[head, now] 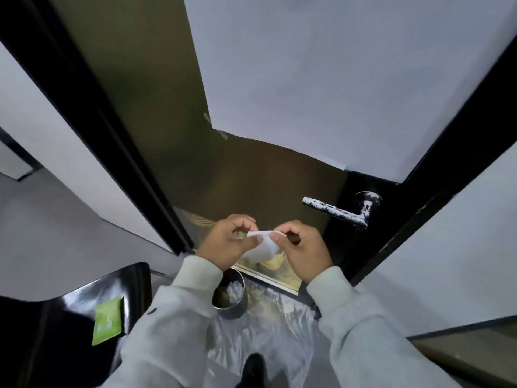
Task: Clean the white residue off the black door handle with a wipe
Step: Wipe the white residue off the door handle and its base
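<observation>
Both hands pinch a white wipe (263, 246) between them: the left hand (228, 243) on its left edge, the right hand (300, 250) on its right. The black door handle (335, 210), crusted with white residue, sits up and right of the right hand, untouched.

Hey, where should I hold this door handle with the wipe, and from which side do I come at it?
Probably wrap the wipe over the lever of the door handle near its free left end, coming from the front. The bar lies roughly level, stands clear of the door and is coated in white residue along its length, so a wrapped grip can slide right toward the round base.
</observation>
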`<state>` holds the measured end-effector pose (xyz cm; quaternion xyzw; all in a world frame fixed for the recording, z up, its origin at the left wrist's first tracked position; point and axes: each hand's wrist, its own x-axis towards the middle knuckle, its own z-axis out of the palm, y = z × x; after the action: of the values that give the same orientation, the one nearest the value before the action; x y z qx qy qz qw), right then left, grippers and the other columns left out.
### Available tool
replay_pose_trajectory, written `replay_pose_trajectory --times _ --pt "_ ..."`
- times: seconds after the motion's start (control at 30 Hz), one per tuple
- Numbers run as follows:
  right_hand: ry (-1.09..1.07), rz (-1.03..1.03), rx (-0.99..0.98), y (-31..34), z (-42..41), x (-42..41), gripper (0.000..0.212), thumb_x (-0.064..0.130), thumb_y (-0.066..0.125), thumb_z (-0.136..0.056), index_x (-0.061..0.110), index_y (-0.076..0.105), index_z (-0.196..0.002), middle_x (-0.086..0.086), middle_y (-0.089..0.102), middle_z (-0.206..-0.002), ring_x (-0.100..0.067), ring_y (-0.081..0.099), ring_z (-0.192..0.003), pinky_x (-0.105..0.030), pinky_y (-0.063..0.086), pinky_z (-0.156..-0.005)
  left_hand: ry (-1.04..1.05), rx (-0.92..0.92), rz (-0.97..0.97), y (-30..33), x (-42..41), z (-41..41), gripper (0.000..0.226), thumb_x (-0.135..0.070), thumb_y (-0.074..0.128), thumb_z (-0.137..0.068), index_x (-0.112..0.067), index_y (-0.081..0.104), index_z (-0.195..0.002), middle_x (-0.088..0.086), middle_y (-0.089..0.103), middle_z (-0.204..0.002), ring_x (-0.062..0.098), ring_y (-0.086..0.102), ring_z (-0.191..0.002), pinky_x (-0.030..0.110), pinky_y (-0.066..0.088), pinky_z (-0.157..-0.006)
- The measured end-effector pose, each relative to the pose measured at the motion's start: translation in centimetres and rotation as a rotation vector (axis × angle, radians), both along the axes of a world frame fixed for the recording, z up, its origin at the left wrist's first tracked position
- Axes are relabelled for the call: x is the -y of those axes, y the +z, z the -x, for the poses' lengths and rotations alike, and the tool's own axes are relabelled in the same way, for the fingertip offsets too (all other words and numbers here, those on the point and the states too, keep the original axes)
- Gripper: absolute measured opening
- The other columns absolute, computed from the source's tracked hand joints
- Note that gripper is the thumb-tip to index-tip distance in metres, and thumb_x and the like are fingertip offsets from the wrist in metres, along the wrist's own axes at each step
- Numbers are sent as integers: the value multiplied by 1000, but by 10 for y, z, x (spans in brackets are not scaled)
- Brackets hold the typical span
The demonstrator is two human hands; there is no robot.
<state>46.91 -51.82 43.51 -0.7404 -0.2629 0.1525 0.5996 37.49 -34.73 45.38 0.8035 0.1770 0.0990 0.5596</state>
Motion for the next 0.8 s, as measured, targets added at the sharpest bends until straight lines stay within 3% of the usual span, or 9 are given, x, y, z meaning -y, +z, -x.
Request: replay_pose_trajectory --times 0.03,0.1,0.2,0.37,0.5,0.6,0.7,0.8 --pt "-2 -12 -24 -1 0 -2 8 14 71 -88 16 73 -80 0 71 -81 -17 67 -76 -39 54 -76 -40 -7 100 0 -2 -4 17 -27 79 -71 -21 65 -78 2 69 -104 19 67 -97 37 51 -85" --pt "-42 -50 -66 -2 -2 -7 10 12 69 -90 15 73 -81 -2 72 -80 -12 65 -73 -36 54 -73 -102 -27 258 1 -3 -13 22 -28 77 -78 -15 63 -88 2 67 -87 17 62 -75 31 48 -65" --pt "-137 -127 -125 -5 -6 -15 8 6 69 -90 10 75 -86 -4 73 -81 -11 64 -74 -30 52 -72 -62 -7 302 1 0 -28 13 -12 65 -94 1 65 -97 -6 61 -67 0 53 -55 15 42 -54" --pt "-279 -190 -246 -20 -10 -19 11 6 68 -91 13 75 -87 -6 69 -77 -12 59 -68 -30 49 -66 -21 19 306 -17 -6 -43 18 -9 66 -91 8 69 -86 5 59 -70 6 50 -57 19 41 -54" --pt "-262 -217 -329 -27 -11 -18 5 12 77 -84 10 73 -88 -14 73 -83 -18 64 -76 -39 53 -75 12 10 343 -26 -1 -50 17 -8 62 -94 -10 71 -79 0 66 -72 12 56 -65 24 45 -60" --pt "-263 -225 -342 -32 -16 -16 9 14 79 -80 8 73 -83 -20 72 -80 -23 63 -73 -41 51 -72 -32 -23 421 -30 1 -55 5 -10 69 -89 -10 73 -91 9 75 -87 20 67 -77 34 55 -70" --pt "-245 -246 -387 -34 -22 -8 4 5 74 -86 7 74 -82 -16 72 -78 -23 63 -71 -38 52 -70 -80 -84 535 -34 10 -56 33 -16 77 -76 -3 73 -106 20 75 -101 29 71 -85 41 58 -79" --pt "-206 -213 -407 -36 -31 5 4 4 71 -89 5 74 -87 -17 74 -80 -23 65 -71 -37 55 -68 -20 -121 545 -37 23 -58 31 -16 79 -72 -4 75 -100 17 76 -96 31 70 -83 40 58 -76"
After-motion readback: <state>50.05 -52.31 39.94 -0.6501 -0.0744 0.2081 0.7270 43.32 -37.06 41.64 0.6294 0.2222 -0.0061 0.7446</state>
